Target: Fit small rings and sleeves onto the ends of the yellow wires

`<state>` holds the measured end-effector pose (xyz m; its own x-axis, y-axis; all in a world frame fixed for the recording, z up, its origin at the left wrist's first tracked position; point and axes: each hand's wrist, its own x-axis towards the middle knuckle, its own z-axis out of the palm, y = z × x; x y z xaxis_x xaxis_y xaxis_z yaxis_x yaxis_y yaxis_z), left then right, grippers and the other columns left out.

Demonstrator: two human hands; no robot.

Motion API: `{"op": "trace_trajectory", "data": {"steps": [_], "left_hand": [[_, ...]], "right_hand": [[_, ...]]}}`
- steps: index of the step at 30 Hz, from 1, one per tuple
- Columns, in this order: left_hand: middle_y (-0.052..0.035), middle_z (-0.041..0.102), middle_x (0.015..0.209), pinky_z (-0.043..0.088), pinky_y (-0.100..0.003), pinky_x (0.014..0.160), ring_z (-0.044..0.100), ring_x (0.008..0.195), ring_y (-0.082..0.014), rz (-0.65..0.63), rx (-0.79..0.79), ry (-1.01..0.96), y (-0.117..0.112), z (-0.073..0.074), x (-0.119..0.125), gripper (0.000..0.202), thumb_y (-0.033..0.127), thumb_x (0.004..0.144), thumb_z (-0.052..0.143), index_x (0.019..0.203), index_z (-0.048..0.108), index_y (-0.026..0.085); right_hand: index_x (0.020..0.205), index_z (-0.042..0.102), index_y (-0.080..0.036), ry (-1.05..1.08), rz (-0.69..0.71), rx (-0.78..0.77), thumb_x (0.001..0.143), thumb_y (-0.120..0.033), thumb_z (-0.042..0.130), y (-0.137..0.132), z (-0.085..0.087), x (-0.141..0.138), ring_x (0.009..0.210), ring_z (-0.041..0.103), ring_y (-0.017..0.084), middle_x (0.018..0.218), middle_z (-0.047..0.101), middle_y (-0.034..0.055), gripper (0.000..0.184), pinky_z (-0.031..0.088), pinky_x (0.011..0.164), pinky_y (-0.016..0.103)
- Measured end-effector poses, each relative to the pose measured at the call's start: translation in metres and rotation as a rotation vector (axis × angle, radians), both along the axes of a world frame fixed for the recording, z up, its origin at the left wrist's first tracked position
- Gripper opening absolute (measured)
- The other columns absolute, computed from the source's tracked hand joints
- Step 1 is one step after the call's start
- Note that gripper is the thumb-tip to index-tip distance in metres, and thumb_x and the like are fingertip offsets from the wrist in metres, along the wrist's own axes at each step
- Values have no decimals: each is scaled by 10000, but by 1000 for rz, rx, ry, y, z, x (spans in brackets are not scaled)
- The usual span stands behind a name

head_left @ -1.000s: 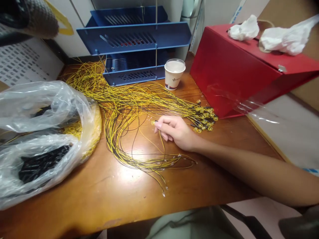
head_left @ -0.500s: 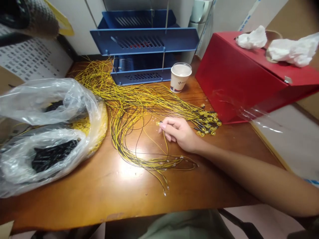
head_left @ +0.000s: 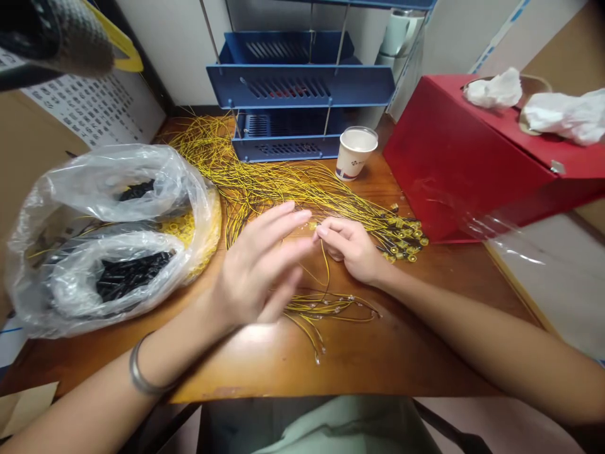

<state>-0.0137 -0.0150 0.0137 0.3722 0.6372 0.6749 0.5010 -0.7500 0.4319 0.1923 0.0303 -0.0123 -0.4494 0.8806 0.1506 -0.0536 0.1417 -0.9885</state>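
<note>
left hand (head_left: 259, 268) open, right hand (head_left: 350, 246) pinching a cap (head_left: 313, 225)

right hand: thumb and fingers drawn together on the small yellow cap, which sticks out to the left of the fingertips above the table (head_left: 378, 359). a thin wire (head_left: 327, 268) hangs from below the grip and curves down towards the loose ends. left hand: fingers extended and apart, blurred, nothing seen in its grasp; fingertips just beside the cap, contact cannot be told. a grey band (head_left: 137, 366) sits on the left wrist.

beyond the hands, yellow and black wires (head_left: 283, 183) spread across the table, ending at right in a pile of capped ends (head_left: 406, 236) near the red box (head_left: 435, 157). nearer the table's front edge, a smaller group of wire ends (head_left: 350, 299) with clear tips lies partly behind the left hand.

to the left, a clear bag (head_left: 165, 156) contains black parts (head_left: 135, 274) and yellow rings (head_left: 182, 228). behind the wires, a blue rack (head_left: 302, 88); a paper cup (head_left: 357, 151) is upright on the table, between rack and red box. crumpled tissue (head_left: 496, 91) rests on the box top.
</note>
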Motion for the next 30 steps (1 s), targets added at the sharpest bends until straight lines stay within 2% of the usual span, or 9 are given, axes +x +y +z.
{"op": "trace_trajectory", "data": {"steps": [2,4,7,9,14,21,26,30], "left_hand": [[-98,637,1160,511,-417,946,611,1093,-222,72,-16,-32,15,-1,9,229,297,971,464,1172,520,204],[-78,665,979,524,-319,794,643,870,-167,174,-133,-49,29,-1,19,185,265,991,413,1101,518,161],[-24,616,757,449,-265,631,574,657,-128,193,-235,-31,41,-1,31,253,303,1017,345,918,531,162],[-4,557,663,399,-262,594,519,592,-118,183,-255,2,45,-2,32,322,302,1020,323,804,518,164],[22,489,605,340,-253,556,461,545,-102,77,-330,78,44,-7,25,350,291,1003,362,719,517,158],[14,574,681,369,-236,609,495,603,-97,-72,-441,50,41,-6,23,300,294,989,420,750,531,150],[18,529,645,354,-249,611,465,595,-102,-118,-491,31,39,-6,21,314,297,980,426,714,509,150],[20,514,658,352,-260,625,464,612,-109,-158,-517,51,37,-8,20,327,305,990,404,709,482,159]], "right_hand": [[805,622,-153,-20,-12,35,938,-387,543,-1,1,0,468,271,82,517,340,-76,281,182,472,266],[834,632,-149,-34,-33,65,943,-385,537,-2,1,0,474,282,85,523,345,-75,276,192,476,267],[838,627,-153,-24,-58,74,947,-373,535,-2,1,0,480,290,90,516,334,-79,262,205,484,268],[830,625,-155,-14,-62,73,949,-363,532,-1,1,-1,486,297,93,513,328,-79,257,213,490,269],[808,609,-159,-19,-56,56,944,-347,538,-1,2,-3,505,311,95,522,325,-79,243,232,503,265],[762,570,-165,-90,-32,93,939,-344,540,-3,5,-3,526,324,95,546,346,-72,253,250,520,266],[751,516,-174,-95,34,117,964,-308,499,-3,4,0,541,313,92,576,346,-68,253,264,545,265],[770,527,-170,-112,66,140,987,-291,445,-5,5,0,552,317,98,591,336,-62,263,277,562,266]]}}
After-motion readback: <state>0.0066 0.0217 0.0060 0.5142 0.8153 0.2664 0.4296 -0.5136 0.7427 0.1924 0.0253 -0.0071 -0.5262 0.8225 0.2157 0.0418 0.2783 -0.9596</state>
